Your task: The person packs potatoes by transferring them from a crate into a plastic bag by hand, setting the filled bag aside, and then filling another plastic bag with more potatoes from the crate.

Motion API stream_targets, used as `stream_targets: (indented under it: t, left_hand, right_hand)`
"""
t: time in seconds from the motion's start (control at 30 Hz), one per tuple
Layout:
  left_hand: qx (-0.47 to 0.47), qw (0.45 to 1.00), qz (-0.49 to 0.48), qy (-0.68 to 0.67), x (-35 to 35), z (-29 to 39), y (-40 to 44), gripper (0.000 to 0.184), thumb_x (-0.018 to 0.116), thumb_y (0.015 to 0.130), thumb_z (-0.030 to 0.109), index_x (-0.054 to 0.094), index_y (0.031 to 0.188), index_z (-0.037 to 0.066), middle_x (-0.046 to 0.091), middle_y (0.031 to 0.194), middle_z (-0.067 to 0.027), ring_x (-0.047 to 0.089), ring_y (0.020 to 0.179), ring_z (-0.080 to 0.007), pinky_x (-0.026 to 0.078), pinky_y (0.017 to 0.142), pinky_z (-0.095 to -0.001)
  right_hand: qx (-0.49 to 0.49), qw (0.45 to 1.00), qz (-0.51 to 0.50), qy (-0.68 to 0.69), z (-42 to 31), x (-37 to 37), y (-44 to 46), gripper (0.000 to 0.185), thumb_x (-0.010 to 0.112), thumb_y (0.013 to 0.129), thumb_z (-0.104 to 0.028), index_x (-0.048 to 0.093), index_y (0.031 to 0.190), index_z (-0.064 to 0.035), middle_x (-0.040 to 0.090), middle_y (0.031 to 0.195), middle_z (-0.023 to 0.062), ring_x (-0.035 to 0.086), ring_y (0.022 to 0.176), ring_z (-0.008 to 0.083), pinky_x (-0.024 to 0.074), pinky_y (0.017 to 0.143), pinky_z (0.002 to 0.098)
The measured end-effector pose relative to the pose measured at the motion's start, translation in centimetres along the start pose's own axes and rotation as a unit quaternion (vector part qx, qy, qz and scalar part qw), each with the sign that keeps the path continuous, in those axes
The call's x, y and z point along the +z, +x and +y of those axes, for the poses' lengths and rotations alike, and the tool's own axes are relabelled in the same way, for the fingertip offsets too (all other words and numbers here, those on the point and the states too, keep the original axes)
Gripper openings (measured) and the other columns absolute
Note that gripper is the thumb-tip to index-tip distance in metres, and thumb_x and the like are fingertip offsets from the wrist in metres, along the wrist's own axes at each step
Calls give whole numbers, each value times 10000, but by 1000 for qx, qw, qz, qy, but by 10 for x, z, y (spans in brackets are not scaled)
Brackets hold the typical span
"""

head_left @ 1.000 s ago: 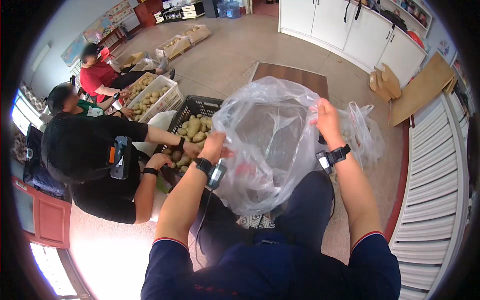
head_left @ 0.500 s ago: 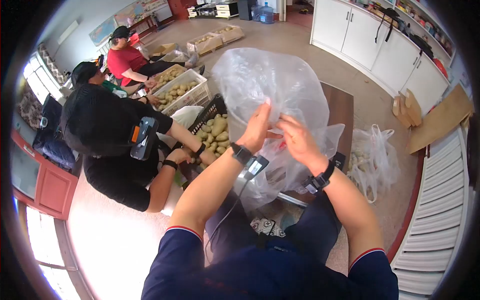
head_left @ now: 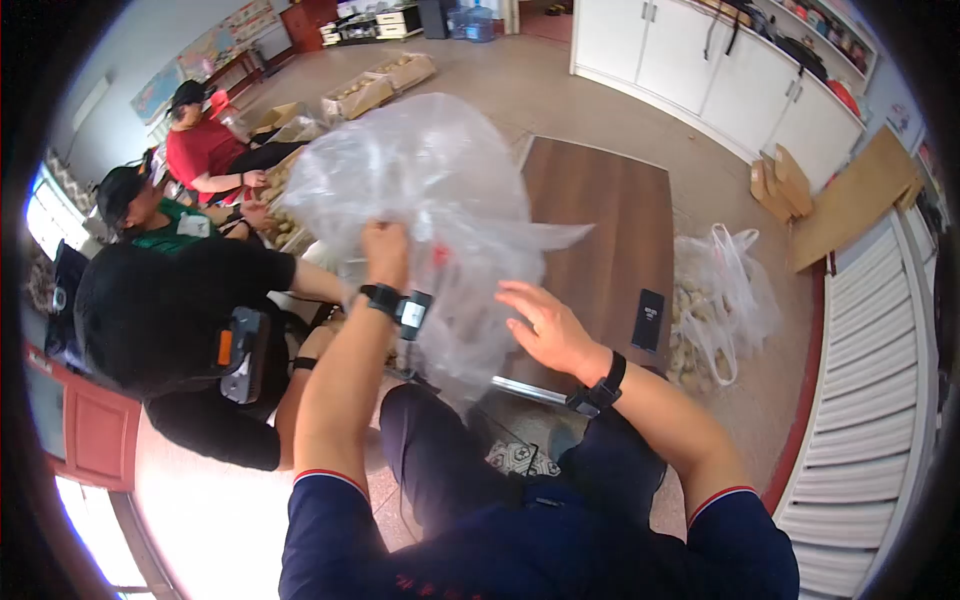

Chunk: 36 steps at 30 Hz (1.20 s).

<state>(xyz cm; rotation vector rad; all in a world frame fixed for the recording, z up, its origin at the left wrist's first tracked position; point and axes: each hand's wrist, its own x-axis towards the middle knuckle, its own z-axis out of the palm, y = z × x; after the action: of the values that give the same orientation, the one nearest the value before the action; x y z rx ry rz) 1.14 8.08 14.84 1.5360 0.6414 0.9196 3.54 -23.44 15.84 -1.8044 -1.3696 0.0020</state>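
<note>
A large, puffed-up clear plastic bag [head_left: 430, 150] rises in front of me, covering part of a dark brown table [head_left: 605, 205]. My left hand [head_left: 385, 252] is closed in a fist around the bag's gathered plastic, and loose film hangs below and to the right of it. A small red mark shows through the plastic beside that hand. To the right, my right hand [head_left: 550, 328] is apart from the bag, fingers extended over the table's near edge. A black phone [head_left: 648, 320] lies on the table, right of my right hand.
Close on my left sits a person in black [head_left: 185, 330], with two more people beyond. Boxes of potatoes [head_left: 360, 97] stand on the floor at the back. Right of the table are clear bags of potatoes [head_left: 720, 310], cardboard pieces [head_left: 780, 185] and a white radiator [head_left: 860, 420].
My left hand has carried the bag leftward, baring more of the table and the phone. My right hand has come away from the bag and opened. The view has shifted too.
</note>
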Motion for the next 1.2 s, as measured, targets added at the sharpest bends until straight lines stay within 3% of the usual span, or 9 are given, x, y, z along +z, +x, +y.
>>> stream_targets:
  t: [0.17,0.3,0.33,0.43,0.5,0.67,0.9,1.1,1.2]
  left_hand:
    - [-2,996,79,-35,-45,-16,42,168,511,820,67,631,936,47,571,755,-2,490,636,-103,402,552,-283]
    - [-95,986,118,75,-67,-14,33,187,471,871,160,541,1026,84,428,613,6,390,462,-121,268,377,-296]
    - [-78,987,123,64,-89,-75,70,207,465,881,165,527,1065,91,439,621,-4,389,457,-129,283,376,-299]
    - [-107,985,132,-6,-105,-101,61,181,478,909,173,502,1075,103,495,757,-20,467,582,-155,407,483,-336]
    - [-201,975,79,53,-131,-130,71,190,466,920,199,465,1092,118,511,844,-50,527,684,-211,457,540,-396]
    - [-281,958,46,44,-164,-175,93,267,475,914,228,467,1151,105,547,944,-119,580,705,-280,483,537,-420]
    - [-297,953,13,50,-194,-187,106,283,474,907,194,510,1181,132,569,958,-114,603,731,-283,502,557,-418]
    - [-199,958,84,188,-167,-140,72,199,581,859,204,666,954,51,641,793,-35,618,725,-193,485,629,-354]
    - [94,946,126,282,-102,-45,-8,184,599,847,150,672,849,-18,690,852,-123,609,707,-216,488,667,-354]
  right_hand:
    - [68,997,-43,10,18,-9,-55,393,588,876,-139,543,1259,-68,519,1332,136,506,1215,335,435,1001,407]
    - [148,987,-52,45,32,-24,-89,405,597,885,-142,524,1276,-65,527,1291,143,597,1085,302,486,918,389]
    - [147,988,-28,47,38,-25,-98,390,596,893,-150,525,1266,-61,537,1252,147,632,964,279,508,842,378]
    - [207,977,-11,55,48,-32,-118,384,596,896,-160,527,1260,-59,544,1230,147,636,912,277,511,812,377]
    - [230,971,-4,61,51,-33,-121,389,605,891,-170,528,1254,-54,567,1185,150,635,905,279,508,797,375]
    - [221,971,32,87,61,-26,-121,376,621,882,-167,543,1226,-36,614,1141,151,631,852,264,510,761,352]
    - [230,966,45,104,67,-21,-127,372,635,878,-157,552,1218,-34,622,1153,130,634,854,218,511,762,331]
    - [248,956,74,137,46,-44,-134,369,621,877,-119,545,1228,-33,615,1170,112,644,862,188,517,777,320]
    - [233,961,103,104,39,-60,-142,360,621,864,-68,551,1217,-40,616,1127,110,654,847,172,522,764,286]
